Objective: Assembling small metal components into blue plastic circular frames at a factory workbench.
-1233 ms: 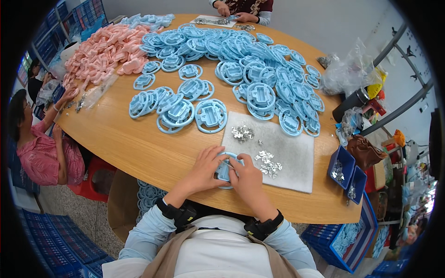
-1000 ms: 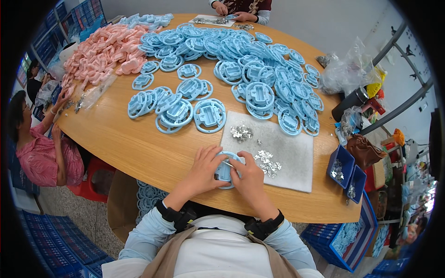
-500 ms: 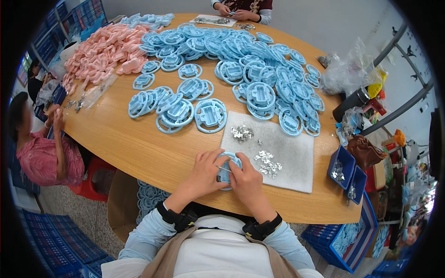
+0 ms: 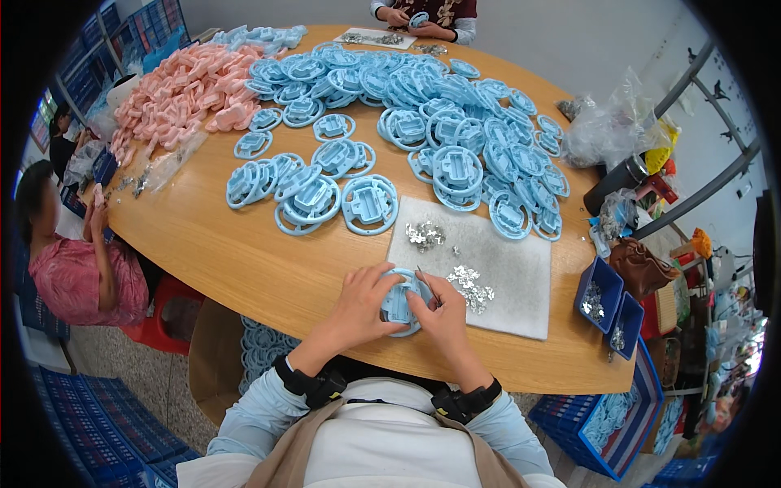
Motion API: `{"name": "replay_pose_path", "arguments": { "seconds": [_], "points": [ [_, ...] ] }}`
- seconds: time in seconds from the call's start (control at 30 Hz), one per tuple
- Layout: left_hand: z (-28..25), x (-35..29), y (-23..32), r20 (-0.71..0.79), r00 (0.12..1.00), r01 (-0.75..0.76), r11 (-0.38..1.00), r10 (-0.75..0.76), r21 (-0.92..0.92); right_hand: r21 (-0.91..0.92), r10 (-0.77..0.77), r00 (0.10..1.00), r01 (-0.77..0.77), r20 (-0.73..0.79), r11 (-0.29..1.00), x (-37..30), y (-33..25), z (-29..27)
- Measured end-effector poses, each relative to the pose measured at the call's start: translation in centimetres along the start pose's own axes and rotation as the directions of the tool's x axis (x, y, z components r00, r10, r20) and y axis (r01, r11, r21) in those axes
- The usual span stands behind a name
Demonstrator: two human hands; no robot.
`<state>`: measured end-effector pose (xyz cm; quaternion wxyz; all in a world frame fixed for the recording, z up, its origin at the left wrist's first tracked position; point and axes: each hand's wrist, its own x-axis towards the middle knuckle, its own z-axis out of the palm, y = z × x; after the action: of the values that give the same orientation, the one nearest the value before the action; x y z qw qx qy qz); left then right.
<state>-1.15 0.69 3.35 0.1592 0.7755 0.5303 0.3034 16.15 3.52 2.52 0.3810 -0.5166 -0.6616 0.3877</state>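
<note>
A round light-blue plastic ring-shaped part, like a toy steering wheel (image 4: 396,304), is held at the table's near edge. My left hand (image 4: 358,302) is closed on its left side, fingers over the far rim and thumb along the near one. At its right side, my right hand (image 4: 440,315) is closed round a thin metal tool (image 4: 421,275), whose kind I cannot make out. Right of my hands, a grey-white mat (image 4: 517,281) bears two heaps of small silvery metal pieces: one heap (image 4: 472,289) beside my right hand, another heap (image 4: 425,235) farther off.
Many more blue wheel parts (image 4: 370,203) and a pile of pink plastic parts (image 4: 187,93) cover the far table. Blue bins (image 4: 599,293) with metal pieces stand at the right edge, near a dark flask (image 4: 616,184). Co-workers sit at the left and far side.
My right hand has shifted slightly right, drawing the thin tool away from the wheel's middle. Across the table, a co-worker's hands now hold a blue wheel part.
</note>
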Motion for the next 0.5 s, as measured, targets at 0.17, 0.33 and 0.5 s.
{"name": "replay_pose_path", "arguments": {
  "seconds": [0.17,0.33,0.5],
  "points": [
    [-0.3,0.1,0.6,-0.009,0.999,-0.037,0.999,0.037,-0.003,0.036,0.112,0.992,-0.115,0.063,0.993,0.6,-0.3,-0.3],
    [-0.1,-0.2,1.4,0.013,0.944,0.273,0.760,-0.329,-0.589,0.234,0.171,0.977,-0.196,0.123,0.952,0.6,-0.5,-0.5],
    [-0.1,-1.1,-1.2,0.425,0.790,0.509,0.087,-0.443,-0.856,0.265,0.155,0.981,-0.181,0.117,0.947,-0.3,-1.1,-0.2]
  ]
}}
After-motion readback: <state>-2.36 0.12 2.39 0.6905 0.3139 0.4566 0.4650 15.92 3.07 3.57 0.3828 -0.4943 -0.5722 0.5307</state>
